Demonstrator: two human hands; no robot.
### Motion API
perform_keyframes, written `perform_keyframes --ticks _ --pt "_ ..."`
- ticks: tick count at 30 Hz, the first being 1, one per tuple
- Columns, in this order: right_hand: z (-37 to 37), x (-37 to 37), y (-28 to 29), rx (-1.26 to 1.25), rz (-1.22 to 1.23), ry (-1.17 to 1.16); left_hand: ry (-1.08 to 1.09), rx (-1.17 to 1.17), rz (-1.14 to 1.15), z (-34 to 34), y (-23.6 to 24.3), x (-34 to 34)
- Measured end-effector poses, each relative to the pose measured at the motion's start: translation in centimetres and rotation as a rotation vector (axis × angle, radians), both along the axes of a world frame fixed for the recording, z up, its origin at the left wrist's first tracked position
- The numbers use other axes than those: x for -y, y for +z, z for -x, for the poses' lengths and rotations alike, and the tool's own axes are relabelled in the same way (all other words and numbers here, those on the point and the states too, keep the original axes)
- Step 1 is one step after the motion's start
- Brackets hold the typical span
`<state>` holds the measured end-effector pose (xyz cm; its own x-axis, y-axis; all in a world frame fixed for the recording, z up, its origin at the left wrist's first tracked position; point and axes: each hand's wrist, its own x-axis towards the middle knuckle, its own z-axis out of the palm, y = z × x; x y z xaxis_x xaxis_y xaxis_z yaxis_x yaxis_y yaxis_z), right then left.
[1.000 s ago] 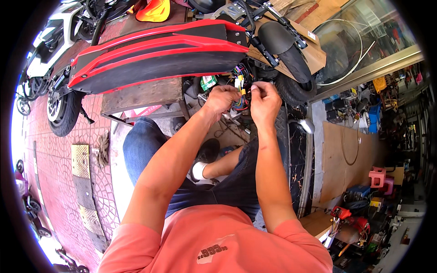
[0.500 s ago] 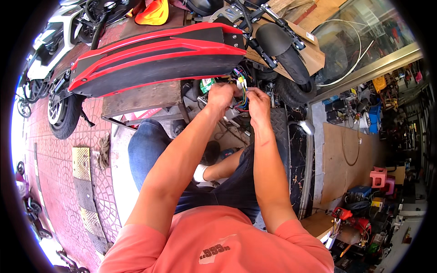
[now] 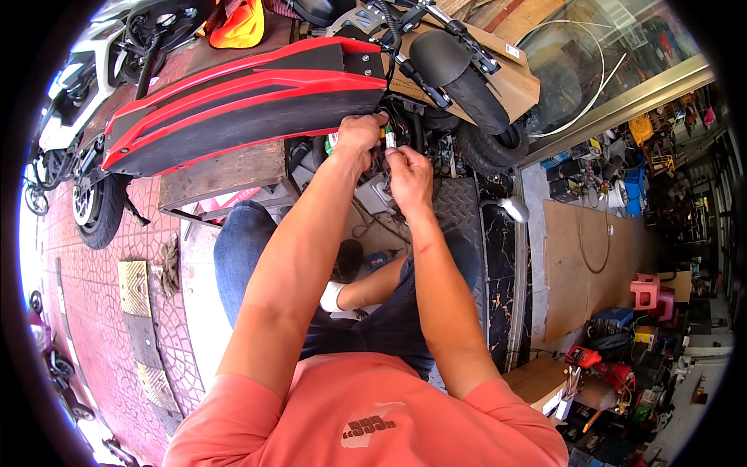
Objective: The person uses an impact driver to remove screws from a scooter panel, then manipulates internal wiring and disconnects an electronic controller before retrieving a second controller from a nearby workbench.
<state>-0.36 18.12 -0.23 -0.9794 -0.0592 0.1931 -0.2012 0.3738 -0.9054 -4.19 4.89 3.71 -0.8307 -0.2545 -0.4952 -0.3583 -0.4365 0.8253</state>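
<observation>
Under the right end of a red-and-black scooter deck (image 3: 233,117), my left hand (image 3: 358,136) is closed at a dark bundle of wires (image 3: 398,124), its fingertips up among them; what they grip is partly hidden. My right hand (image 3: 408,175) pinches a small white connector (image 3: 391,136) just below and right of the left fingers. A green item (image 3: 331,142) peeks out beside my left hand. The scooter's front fork and wheel (image 3: 475,101) lie to the right of the wiring.
A wooden bench (image 3: 214,173) supports the deck. Cardboard (image 3: 521,78) lies under the fork. A checker-plate step (image 3: 459,202) and a mirror (image 3: 513,208) are right of my hands. Parked scooters (image 3: 93,78) stand left; tools, boxes and pink stools (image 3: 646,289) crowd the right.
My left hand has moved up toward the deck and slightly left. My right hand has shifted left and a little down. More of the wiring is now covered by my hands.
</observation>
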Motion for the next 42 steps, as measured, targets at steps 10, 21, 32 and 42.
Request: perform_keyframes --ticks 10,21,32,42 --pt "-2.2 0.8 2.2 -0.212 -0.172 0.001 -0.208 0.070 -0.245 1.4 -0.8 1.5" --pt "-6.1 -4.9 2.0 -0.027 0.452 0.104 -0.155 -0.004 -0.325 -0.6 -1.4 0.7" --pt "-3.7 -3.1 -0.2 0.431 0.517 0.063 -0.203 -0.100 -0.301 -3.2 -4.4 -0.3" --pt "-0.9 -2.3 -0.7 0.825 0.738 0.207 -0.281 -0.162 -0.271 -3.9 -2.6 -0.1"
